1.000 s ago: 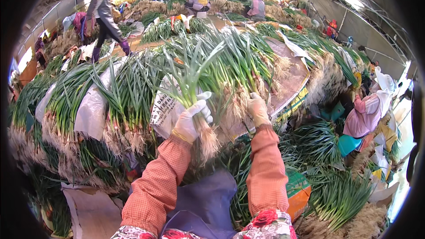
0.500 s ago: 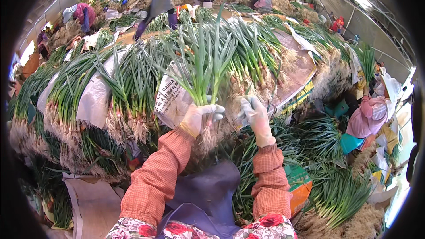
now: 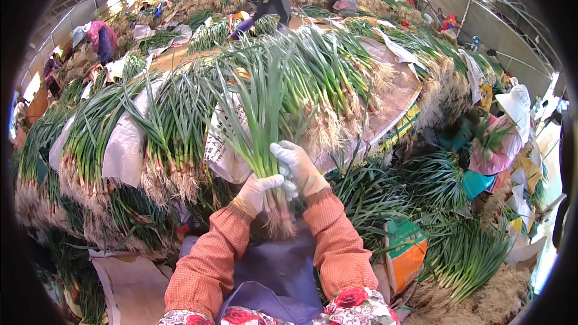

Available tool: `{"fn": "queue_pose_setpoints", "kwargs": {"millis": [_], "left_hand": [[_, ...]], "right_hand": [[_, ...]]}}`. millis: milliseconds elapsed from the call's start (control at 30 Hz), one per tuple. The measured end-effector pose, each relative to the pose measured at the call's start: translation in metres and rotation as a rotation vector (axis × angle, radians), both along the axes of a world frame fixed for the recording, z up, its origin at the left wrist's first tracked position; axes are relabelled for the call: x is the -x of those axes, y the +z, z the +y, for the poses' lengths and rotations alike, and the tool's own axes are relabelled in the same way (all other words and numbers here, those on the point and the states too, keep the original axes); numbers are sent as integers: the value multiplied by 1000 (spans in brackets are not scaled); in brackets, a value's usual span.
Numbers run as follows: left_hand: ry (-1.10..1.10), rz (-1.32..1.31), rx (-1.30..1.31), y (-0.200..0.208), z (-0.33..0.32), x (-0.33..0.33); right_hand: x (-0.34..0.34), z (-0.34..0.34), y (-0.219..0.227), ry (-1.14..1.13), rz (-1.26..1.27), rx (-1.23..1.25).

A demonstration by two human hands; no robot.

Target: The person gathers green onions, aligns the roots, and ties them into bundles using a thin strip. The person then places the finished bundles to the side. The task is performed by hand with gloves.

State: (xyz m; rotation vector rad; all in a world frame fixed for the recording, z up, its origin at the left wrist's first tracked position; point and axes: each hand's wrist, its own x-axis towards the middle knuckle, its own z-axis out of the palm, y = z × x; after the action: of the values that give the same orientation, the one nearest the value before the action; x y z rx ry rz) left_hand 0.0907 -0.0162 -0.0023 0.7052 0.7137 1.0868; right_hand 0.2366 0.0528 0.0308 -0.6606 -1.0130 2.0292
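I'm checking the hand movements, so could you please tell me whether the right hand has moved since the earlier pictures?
Yes, the right hand has moved left, away from the pinkish sheet, to the leafy green bunch in the left hand.

The right fingers [image 3: 284,153] have moved in around the green onions [image 3: 267,123].

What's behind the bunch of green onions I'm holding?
Behind the held bunch, a pale printed sack shows to its left, and more green onions lie to its right. Whatever is directly behind it is covered.
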Motion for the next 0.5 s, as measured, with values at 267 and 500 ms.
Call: {"fn": "queue_pose_setpoints", "kwargs": {"millis": [267,500], "left_hand": [[334,-257,-71,-9,17,-13],[514,-323,-330,21,22,8]], "right_hand": [[-4,-13,-41,-626,311,-338],[-86,26,68,-836,613,-590]]}}
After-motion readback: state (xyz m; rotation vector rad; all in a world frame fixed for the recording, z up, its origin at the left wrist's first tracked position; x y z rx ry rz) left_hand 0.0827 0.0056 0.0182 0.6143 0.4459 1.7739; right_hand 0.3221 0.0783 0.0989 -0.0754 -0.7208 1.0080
